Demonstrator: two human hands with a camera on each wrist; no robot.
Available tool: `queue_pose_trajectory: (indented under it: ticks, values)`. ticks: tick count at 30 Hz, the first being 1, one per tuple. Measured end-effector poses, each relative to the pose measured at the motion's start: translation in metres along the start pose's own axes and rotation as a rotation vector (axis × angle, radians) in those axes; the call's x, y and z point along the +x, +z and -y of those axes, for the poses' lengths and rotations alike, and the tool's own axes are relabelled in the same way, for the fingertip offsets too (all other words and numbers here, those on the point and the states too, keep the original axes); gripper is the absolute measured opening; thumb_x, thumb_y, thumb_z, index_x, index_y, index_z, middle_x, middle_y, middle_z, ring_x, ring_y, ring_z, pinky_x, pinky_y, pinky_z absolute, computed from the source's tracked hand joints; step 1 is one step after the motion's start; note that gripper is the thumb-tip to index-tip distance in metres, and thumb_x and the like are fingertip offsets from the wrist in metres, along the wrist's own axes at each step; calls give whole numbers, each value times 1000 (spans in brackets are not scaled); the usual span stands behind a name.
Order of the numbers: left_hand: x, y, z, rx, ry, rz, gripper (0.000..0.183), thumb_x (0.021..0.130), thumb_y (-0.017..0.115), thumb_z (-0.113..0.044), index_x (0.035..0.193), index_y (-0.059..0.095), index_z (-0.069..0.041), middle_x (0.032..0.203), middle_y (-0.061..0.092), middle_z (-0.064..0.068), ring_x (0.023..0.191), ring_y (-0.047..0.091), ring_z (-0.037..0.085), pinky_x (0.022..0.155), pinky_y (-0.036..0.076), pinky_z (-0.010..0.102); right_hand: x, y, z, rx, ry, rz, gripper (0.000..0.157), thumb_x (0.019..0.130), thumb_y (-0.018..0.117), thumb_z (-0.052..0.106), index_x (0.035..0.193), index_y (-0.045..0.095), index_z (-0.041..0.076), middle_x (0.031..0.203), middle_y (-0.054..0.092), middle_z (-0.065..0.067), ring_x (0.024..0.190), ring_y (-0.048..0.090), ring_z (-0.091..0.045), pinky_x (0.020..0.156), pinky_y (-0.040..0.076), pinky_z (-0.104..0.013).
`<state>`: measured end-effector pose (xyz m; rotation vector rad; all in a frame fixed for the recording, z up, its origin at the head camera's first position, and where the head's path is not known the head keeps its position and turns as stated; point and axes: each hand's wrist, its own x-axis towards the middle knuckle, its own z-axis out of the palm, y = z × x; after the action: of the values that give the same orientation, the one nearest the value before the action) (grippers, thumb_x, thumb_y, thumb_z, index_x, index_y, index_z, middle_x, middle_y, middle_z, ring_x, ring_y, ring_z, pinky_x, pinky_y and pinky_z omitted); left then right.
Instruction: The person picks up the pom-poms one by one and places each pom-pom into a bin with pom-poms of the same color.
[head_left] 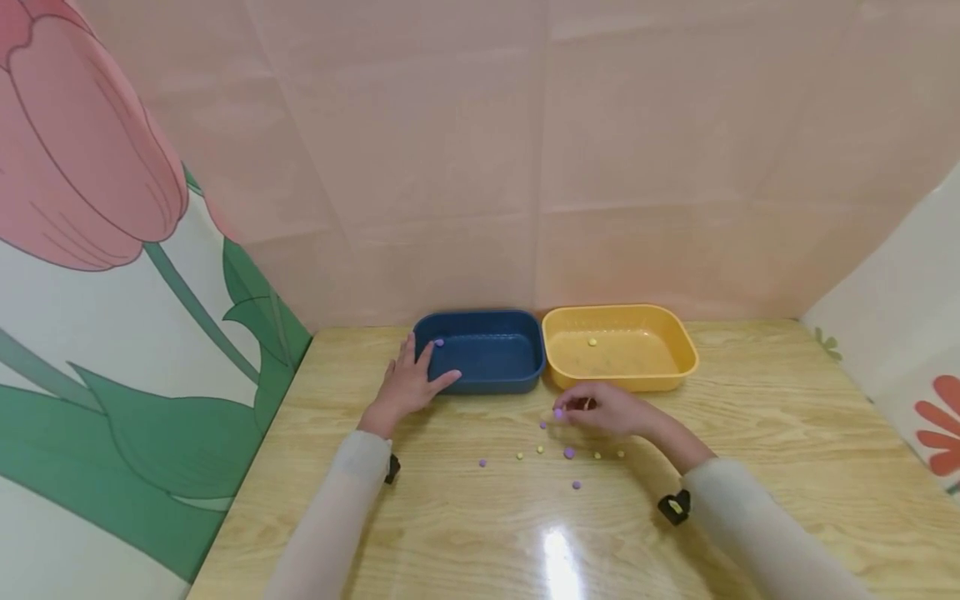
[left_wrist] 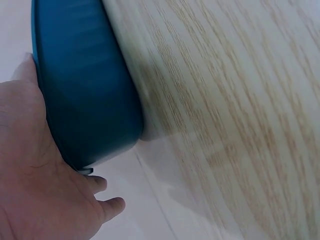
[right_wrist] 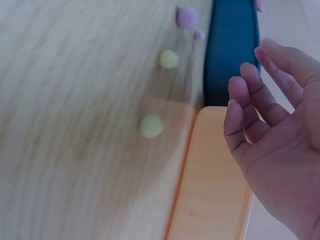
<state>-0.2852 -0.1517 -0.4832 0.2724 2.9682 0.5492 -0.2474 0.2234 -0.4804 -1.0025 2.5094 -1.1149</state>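
My left hand (head_left: 408, 385) rests with spread fingers on the left end of a blue bin (head_left: 480, 387); in the left wrist view, the hand (left_wrist: 47, 165) lies along its rim. Inside that bin, a small purple ball (head_left: 439, 342) sits near the fingertips. My right hand (head_left: 609, 408) is just in front of the yellow bin (head_left: 637, 383), with a purple ball (head_left: 558, 413) pinched at its fingertips. The right wrist view shows the curled fingers of this hand (right_wrist: 285, 115), but not that ball. A yellow ball (head_left: 592, 342) lies in the yellow bin.
Several loose balls lie on the wooden table (head_left: 450, 533) before the bins, among them a larger purple ball (head_left: 569, 453), a purple ball (head_left: 482, 462) and a yellow ball (head_left: 540, 449). The bins stand side by side against a pink backdrop (head_left: 420, 167).
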Motion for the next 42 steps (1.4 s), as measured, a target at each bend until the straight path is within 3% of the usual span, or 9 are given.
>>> queue_pose_trajectory:
  ticks: [7,14,25,42]
  values:
    - [0,2,0,3,-7,-4,99,93,36,-80,164,16,-14,169,-10,17,156,-4,35,123,10,60,8,-1,8,-17,-5,-44,11,97,71,23,106,75,18,90,70,9,75,58,-10,64,51,-25]
    - [1,3,1,-1,-3,-17,100,92,36,-81,164,18,-14,169,-9,18,157,-3,35,123,11,60,16,-2,21,-24,-3,-66,5,96,71,19,101,71,19,89,66,8,79,58,-10,68,51,-25]
    - [0,3,2,-8,7,-17,101,91,36,-81,164,18,-12,169,-9,18,156,-3,36,122,11,61,31,2,28,-38,-8,-138,10,93,74,13,98,68,21,86,63,9,78,58,-10,68,51,-25]
    - [-1,2,0,0,-2,-9,101,92,35,-82,164,18,-13,169,-8,18,156,-3,35,122,12,60,59,2,34,-31,48,-173,7,95,73,17,99,67,16,86,64,5,77,58,-12,68,51,-26]
